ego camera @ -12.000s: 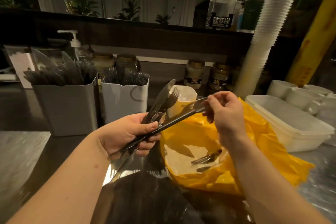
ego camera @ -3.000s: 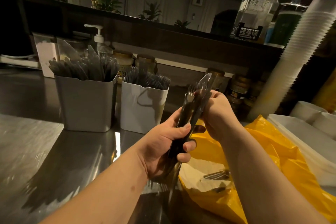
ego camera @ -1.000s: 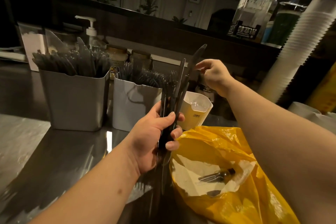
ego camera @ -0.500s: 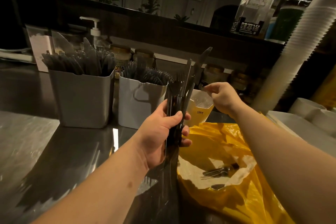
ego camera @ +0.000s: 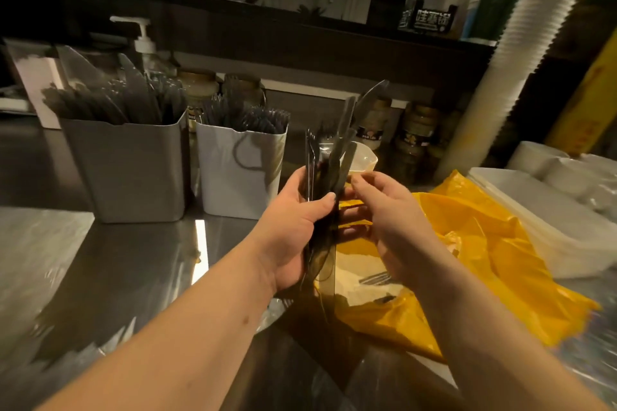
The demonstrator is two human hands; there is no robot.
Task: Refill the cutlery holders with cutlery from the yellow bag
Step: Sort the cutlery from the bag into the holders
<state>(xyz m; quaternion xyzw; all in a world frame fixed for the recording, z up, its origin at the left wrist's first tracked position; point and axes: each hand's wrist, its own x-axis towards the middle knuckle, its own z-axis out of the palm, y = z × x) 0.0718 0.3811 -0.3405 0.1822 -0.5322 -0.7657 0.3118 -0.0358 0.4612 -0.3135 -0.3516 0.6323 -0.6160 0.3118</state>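
Observation:
My left hand (ego camera: pixel 293 227) grips an upright bundle of dark plastic cutlery (ego camera: pixel 334 157), knives and forks, above the steel counter. My right hand (ego camera: pixel 390 210) is right beside the bundle, its fingertips at the handles; I cannot tell if it pinches one. The open yellow bag (ego camera: pixel 494 243) lies to the right with a few dark pieces of loose cutlery (ego camera: pixel 374 277) on white paper inside. Two cutlery holders stand behind: a grey one (ego camera: pixel 130 170) full of knives and a white one (ego camera: pixel 240 173) full of forks.
A small translucent cup (ego camera: pixel 362 157) stands behind the bundle. White lidded containers (ego camera: pixel 551 220) sit at the right, a tall stack of white cups (ego camera: pixel 521 53) leans behind them. Jars (ego camera: pixel 414 140) and a pump bottle (ego camera: pixel 143 43) line the back under a dark shelf.
My right hand has come back down from beside the raised knife tip to the bundle's handles. The left hand keeps holding the bundle upright.

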